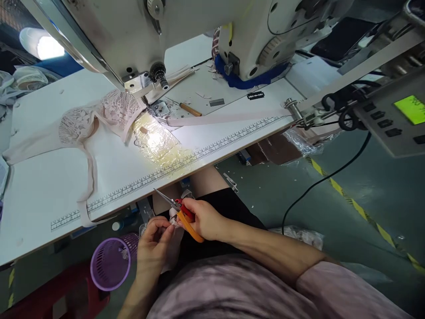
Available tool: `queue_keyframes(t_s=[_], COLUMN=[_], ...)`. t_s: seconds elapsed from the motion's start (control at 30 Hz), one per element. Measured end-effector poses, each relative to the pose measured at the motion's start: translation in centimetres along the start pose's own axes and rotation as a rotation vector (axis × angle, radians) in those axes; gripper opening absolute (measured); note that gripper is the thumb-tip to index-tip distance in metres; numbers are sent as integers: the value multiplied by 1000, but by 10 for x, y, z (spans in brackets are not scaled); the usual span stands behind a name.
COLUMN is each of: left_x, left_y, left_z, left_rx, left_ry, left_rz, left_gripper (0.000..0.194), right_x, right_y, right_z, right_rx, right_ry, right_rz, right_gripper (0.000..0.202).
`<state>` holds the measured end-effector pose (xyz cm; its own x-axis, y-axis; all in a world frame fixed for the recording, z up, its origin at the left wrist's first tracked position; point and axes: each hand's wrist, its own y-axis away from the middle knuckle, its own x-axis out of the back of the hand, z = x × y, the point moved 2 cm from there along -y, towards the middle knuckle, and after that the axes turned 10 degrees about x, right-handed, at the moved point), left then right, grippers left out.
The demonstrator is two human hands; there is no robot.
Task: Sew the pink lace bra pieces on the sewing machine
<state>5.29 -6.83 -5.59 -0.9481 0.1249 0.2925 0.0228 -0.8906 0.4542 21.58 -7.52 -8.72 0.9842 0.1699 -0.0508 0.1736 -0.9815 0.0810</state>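
Over the lap, my right hand [209,219] is closed around scissors [190,227] with orange and red handles. Their pointed blades stick out up and left, toward the table edge. Close beside it, my left hand [153,243] pinches a small pale piece of fabric [173,218], partly hidden by the fingers and scissors. On the table above lies a pale pink lace bra [116,108], one end near the needle area of a sewing machine [136,86]. A strap of it hangs over the front edge.
A printed ruler [172,170] runs along the table's front edge. A wooden-handled awl [190,109] and a razor blade [255,95] lie by the machine. A pale elastic band [226,118] stretches to a metal guide at right. Below stands a purple basket [110,287].
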Motion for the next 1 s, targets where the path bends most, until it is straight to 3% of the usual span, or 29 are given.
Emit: queue_keyframes(t_s=[0.2, 0.4, 0.6, 0.7, 0.8, 0.9, 1.0], left_x=[-1, -3, -4, 1, 13, 31, 50], left_y=[1, 2, -1, -6, -10, -13, -12], left_z=[-1, 0, -2, -4, -5, -6, -7], left_rx=[-10, 18, 83, -13, -202, -409, -506], left_ry=[-6, -5, 31, -186, -448, -661, -778], left_rz=[-3, -3, -30, -103, -178, -190, -176], left_gripper=[15, 20, 31, 20, 21, 26, 22], right_x=[2, 1, 1, 7, 19, 35, 51], right_y=[2, 3, 3, 5, 10, 17, 29], right_z=[-7, -6, -3, -6, -11, -15, -20], right_rx=[20, -35, -24, -1, 82, 208, 280], right_ry=[-13, -71, -116, -65, 17, 125, 251], right_rz=[-17, -22, -8, -5, 37, 137, 213], right_gripper=[24, 45, 44, 38, 27, 19, 19])
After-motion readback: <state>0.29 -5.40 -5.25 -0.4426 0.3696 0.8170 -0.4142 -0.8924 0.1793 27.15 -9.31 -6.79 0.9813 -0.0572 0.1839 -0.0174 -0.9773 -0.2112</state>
